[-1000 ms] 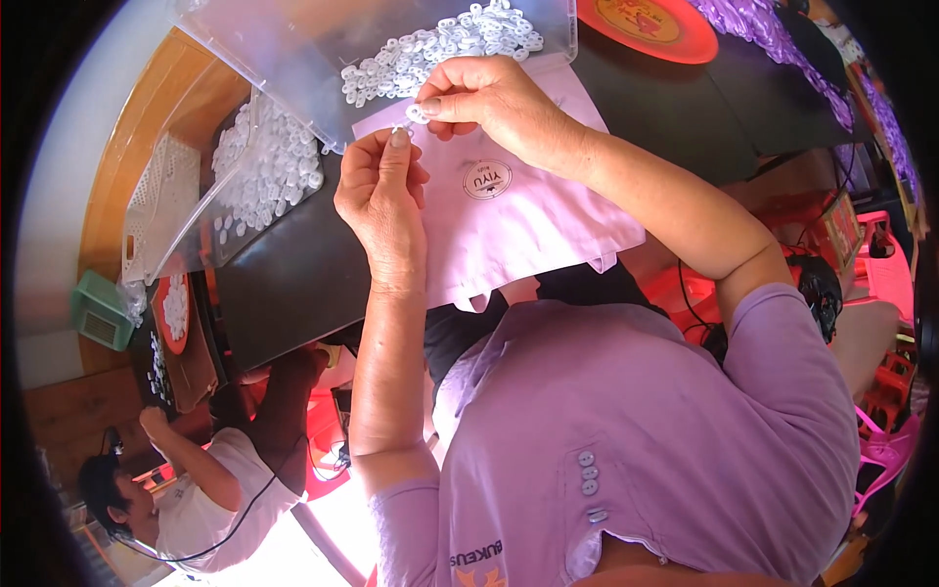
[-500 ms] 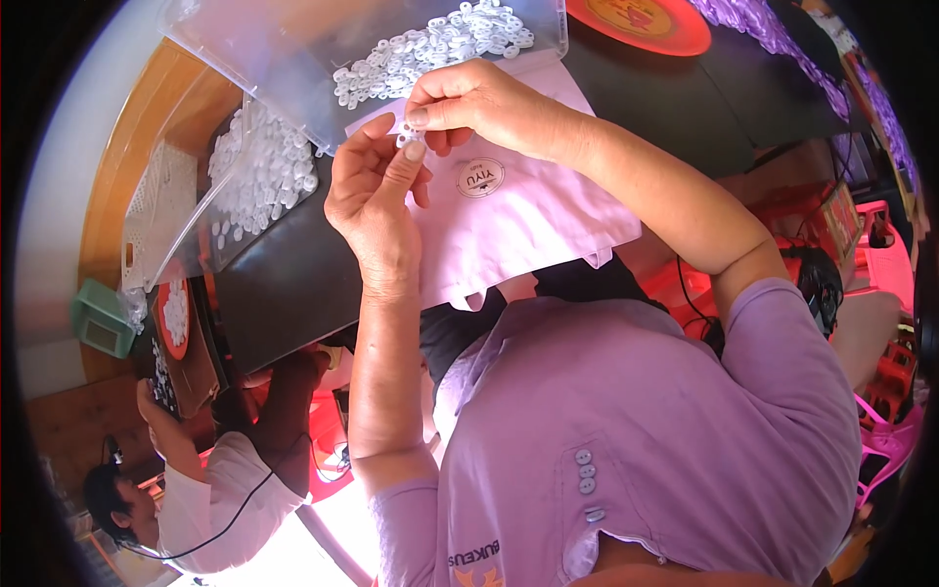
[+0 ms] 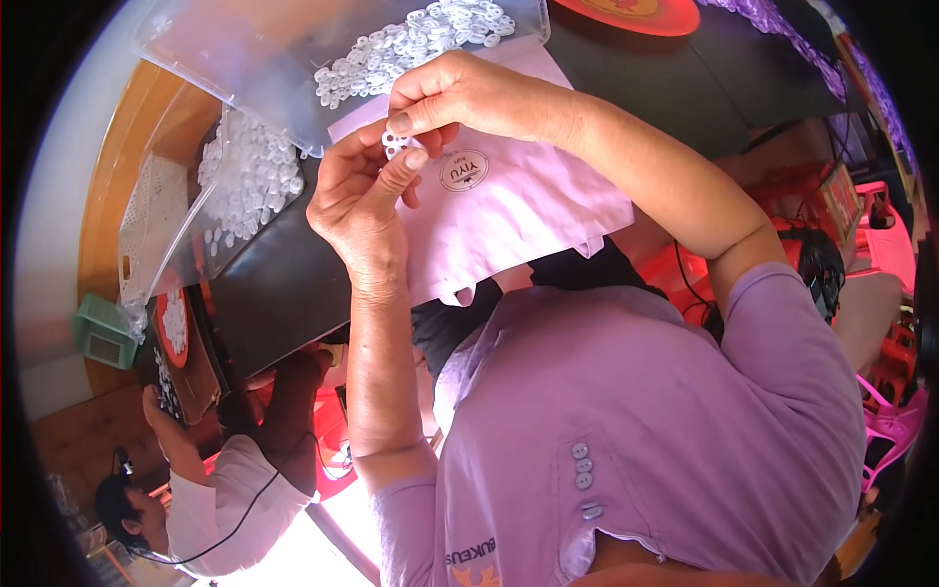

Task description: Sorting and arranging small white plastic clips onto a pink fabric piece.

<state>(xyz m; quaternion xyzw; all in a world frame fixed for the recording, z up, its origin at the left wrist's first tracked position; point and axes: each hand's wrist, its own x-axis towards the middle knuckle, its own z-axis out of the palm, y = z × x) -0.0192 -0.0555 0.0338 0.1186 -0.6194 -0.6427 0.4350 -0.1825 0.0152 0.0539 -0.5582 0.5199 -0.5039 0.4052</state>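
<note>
My left hand [image 3: 362, 201] pinches a small white plastic piece with round holes [image 3: 393, 145] between thumb and fingers. From the other side, the fingers of my right hand [image 3: 445, 100] close on the same piece, partly hiding it. Both hands are held above a pink cloth [image 3: 518, 215] with a round printed mark, spread over the table's near edge. Just beyond them, many similar small white pieces [image 3: 411, 47] lie in a clear plastic bin [image 3: 220, 59].
To the left stands another clear container with a heap of white pieces [image 3: 249, 176]. A red plate [image 3: 650, 15] and a shiny purple strip [image 3: 782, 34] are at the far right. At lower left a person [image 3: 225, 499] works beside an orange-red plate of white pieces [image 3: 173, 328].
The whole view has shifted slightly, with the table sliding up and left. Both hands keep hold of the white piece, which now shows more of its holes.
</note>
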